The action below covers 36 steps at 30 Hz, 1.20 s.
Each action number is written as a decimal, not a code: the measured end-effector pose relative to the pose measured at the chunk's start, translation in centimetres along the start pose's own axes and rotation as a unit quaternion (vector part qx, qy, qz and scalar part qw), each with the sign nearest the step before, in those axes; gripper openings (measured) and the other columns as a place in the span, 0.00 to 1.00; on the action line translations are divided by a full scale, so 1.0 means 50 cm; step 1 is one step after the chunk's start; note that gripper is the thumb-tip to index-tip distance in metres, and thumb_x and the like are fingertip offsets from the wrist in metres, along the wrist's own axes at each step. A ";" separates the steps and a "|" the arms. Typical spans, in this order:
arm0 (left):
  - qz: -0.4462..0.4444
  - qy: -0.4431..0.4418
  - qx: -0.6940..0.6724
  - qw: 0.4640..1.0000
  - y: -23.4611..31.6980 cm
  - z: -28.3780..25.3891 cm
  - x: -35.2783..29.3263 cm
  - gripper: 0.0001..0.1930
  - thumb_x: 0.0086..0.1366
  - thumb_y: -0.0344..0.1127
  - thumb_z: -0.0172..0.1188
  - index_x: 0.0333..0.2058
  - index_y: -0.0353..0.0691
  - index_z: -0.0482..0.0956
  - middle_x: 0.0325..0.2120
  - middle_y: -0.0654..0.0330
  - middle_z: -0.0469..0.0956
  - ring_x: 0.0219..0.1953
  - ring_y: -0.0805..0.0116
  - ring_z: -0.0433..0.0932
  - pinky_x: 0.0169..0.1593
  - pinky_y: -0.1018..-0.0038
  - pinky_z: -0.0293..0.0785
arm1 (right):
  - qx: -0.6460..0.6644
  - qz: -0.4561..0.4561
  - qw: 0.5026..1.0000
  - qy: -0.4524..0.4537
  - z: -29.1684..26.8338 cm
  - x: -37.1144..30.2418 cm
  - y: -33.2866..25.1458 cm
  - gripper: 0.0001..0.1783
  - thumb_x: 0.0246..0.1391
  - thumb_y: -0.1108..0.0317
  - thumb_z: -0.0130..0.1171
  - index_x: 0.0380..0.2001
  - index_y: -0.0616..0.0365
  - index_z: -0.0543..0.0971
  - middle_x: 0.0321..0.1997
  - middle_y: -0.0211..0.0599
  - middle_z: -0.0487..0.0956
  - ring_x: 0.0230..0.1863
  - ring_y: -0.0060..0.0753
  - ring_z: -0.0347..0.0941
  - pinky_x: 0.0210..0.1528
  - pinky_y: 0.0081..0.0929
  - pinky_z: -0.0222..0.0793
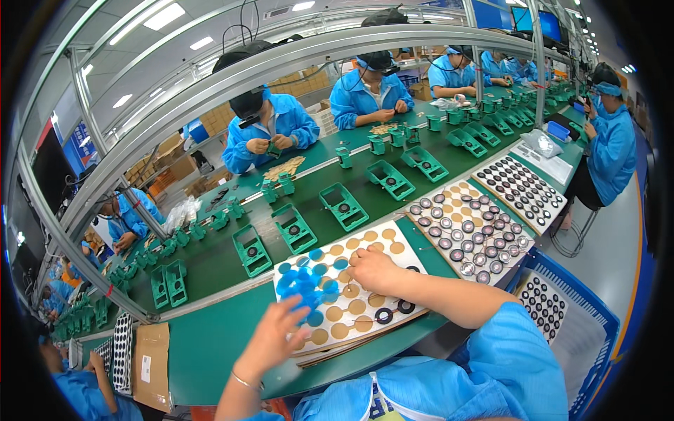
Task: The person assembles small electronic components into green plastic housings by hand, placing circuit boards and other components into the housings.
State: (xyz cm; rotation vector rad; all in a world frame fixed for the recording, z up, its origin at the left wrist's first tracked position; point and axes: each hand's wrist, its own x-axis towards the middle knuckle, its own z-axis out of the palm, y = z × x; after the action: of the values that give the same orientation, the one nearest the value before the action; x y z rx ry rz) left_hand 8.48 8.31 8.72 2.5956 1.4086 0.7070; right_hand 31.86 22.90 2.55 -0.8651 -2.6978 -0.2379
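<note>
In front of me lies a white board [398, 232] with rows of round brown discs [357, 307] and several black rings [384, 316] along its near right edge. Thin blue round pieces [307, 282] are heaped loosely on its left half. My left hand [272, 335] is just nearer to me than this heap, fingers spread and slightly blurred, with nothing visible in them. Over the board's middle, my right hand [375, 270] bends down with its fingertips pressed together at the surface. Whatever they pinch is hidden.
To the right lie two boards of round parts [465, 228] [523, 189]. A blue crate [597, 309] stands below them. Green plastic housings [344, 205] line the green conveyor ahead. A cardboard sheet [151, 365] lies at left. Co-workers in blue sit opposite. A metal rail [295, 48] crosses above.
</note>
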 end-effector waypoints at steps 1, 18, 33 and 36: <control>-0.004 0.001 0.002 1.000 0.020 0.009 -0.013 0.20 0.52 0.32 0.63 0.45 0.42 0.73 0.50 0.53 0.68 0.49 0.53 0.69 0.50 0.63 0.68 | 0.002 -0.003 1.000 0.000 0.005 0.005 -0.004 0.07 0.40 0.69 0.54 0.26 0.54 0.78 0.33 0.33 0.75 0.41 0.35 0.69 0.45 0.33 0.64; -0.194 0.079 -0.571 0.794 0.068 0.212 0.036 0.20 0.66 0.33 0.48 0.54 0.31 0.63 0.51 0.51 0.67 0.48 0.65 0.71 0.51 0.72 0.68 | 0.235 0.088 0.930 0.267 -0.024 -0.073 -0.027 0.08 0.46 0.71 0.54 0.32 0.59 0.72 0.31 0.41 0.72 0.34 0.47 0.69 0.35 0.38 0.67; -0.225 0.047 -0.813 0.535 0.099 0.217 -0.012 0.19 0.67 0.31 0.44 0.53 0.28 0.62 0.48 0.54 0.69 0.51 0.66 0.69 0.55 0.70 0.66 | 0.281 -0.012 0.936 0.211 -0.066 -0.181 -0.178 0.18 0.40 0.72 0.61 0.39 0.60 0.73 0.43 0.37 0.73 0.43 0.40 0.68 0.44 0.30 0.67; -0.231 0.034 -0.805 0.545 0.111 0.203 -0.013 0.19 0.67 0.31 0.44 0.54 0.29 0.62 0.49 0.55 0.68 0.51 0.66 0.68 0.55 0.70 0.66 | 0.292 -0.023 0.932 0.215 -0.059 -0.187 -0.171 0.18 0.41 0.72 0.62 0.39 0.60 0.73 0.44 0.38 0.73 0.44 0.40 0.68 0.45 0.31 0.67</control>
State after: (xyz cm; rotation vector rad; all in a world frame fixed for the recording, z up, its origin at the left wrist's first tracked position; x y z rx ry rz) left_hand 16.96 5.92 1.20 0.6733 0.5768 1.1269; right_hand 34.76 10.24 1.67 -0.4942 -2.1828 0.3208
